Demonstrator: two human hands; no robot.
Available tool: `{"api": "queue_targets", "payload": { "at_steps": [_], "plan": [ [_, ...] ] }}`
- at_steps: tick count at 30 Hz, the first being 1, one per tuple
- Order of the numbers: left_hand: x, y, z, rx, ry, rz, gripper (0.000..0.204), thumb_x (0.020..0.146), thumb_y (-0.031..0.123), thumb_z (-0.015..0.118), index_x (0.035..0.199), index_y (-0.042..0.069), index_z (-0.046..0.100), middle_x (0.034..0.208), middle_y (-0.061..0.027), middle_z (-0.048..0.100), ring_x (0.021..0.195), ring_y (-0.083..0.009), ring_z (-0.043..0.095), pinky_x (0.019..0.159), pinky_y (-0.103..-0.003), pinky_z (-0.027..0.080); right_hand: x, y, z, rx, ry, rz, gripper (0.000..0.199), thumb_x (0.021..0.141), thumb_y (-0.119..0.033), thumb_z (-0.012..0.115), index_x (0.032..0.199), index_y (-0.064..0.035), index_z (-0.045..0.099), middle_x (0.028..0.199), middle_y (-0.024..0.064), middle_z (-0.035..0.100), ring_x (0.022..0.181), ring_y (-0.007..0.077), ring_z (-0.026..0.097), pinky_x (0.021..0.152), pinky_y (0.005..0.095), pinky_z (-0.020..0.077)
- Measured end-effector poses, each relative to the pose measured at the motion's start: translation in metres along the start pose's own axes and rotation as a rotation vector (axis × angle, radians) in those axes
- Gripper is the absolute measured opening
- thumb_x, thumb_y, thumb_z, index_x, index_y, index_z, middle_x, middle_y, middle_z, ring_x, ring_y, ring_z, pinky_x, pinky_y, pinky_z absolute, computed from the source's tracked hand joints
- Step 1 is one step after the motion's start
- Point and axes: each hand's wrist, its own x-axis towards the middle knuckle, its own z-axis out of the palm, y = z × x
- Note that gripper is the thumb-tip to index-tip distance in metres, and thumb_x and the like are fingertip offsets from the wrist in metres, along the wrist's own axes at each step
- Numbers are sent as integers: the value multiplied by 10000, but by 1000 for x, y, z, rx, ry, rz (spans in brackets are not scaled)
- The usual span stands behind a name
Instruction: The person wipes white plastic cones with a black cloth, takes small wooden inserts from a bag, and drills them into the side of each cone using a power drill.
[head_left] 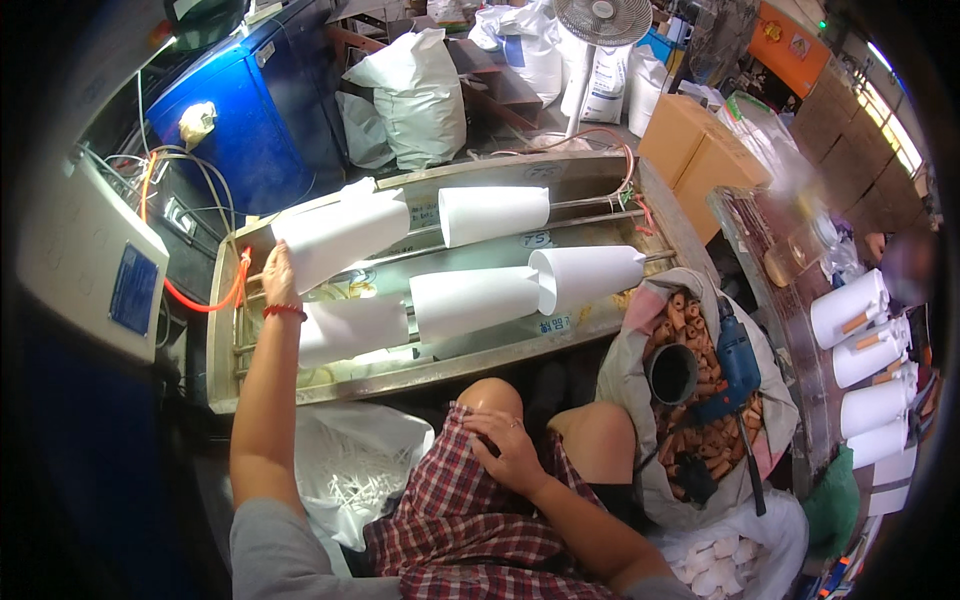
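My left hand (281,277), with a red bracelet at the wrist, grips the left end of a large white plastic jug (345,235). That jug lies tilted across the far left of a long metal trough (600,318). Around it in the trough, more white tapered jugs lie on their sides over rods: a far jug (494,215), a middle jug (470,304), a right jug (590,278) and a near-left jug (355,328). My right hand (507,450) rests on my thigh, fingers spread and holding nothing.
Right of my knees stands a sack (640,420) of brown pieces with a blue power drill (737,355) on top. White jugs with brown pieces (850,308) line the bench at right. White scraps fill a bag (365,470) at left. A fan (603,15) stands behind.
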Motion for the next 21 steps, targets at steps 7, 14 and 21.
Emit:
{"api": "queue_targets", "payload": {
  "at_steps": [7, 14, 21],
  "plan": [
    [60, -124, 54, 121, -38, -106, 286, 929, 311, 567, 943, 43, 668, 783, 52, 586, 687, -41, 482, 627, -209, 408, 13, 14, -7, 2, -27, 101, 240, 802, -93, 624, 1039, -62, 617, 1035, 95, 631, 1053, 261, 565, 903, 358, 393],
    [70, -140, 58, 1260, -128, 66, 502, 901, 437, 514, 1246, 72, 526, 1149, -150, 608, 1025, -307, 596, 857, -393, 459, 16, 12, -8, -46, -89, 143, 222, 811, -123, 622, 1029, -77, 612, 1040, 67, 629, 1067, 248, 551, 890, 373, 391],
    [-61, -73, 225, 1061, -426, 628, 480, 820, 378, 636, 1108, 9, 527, 1054, -207, 596, 976, -359, 572, 843, -428, 448, 16, 14, -6, -49, -95, 84, 276, 769, -114, 635, 1043, -83, 610, 1049, 59, 622, 1080, 249, 546, 900, 387, 387]
  ]
}}
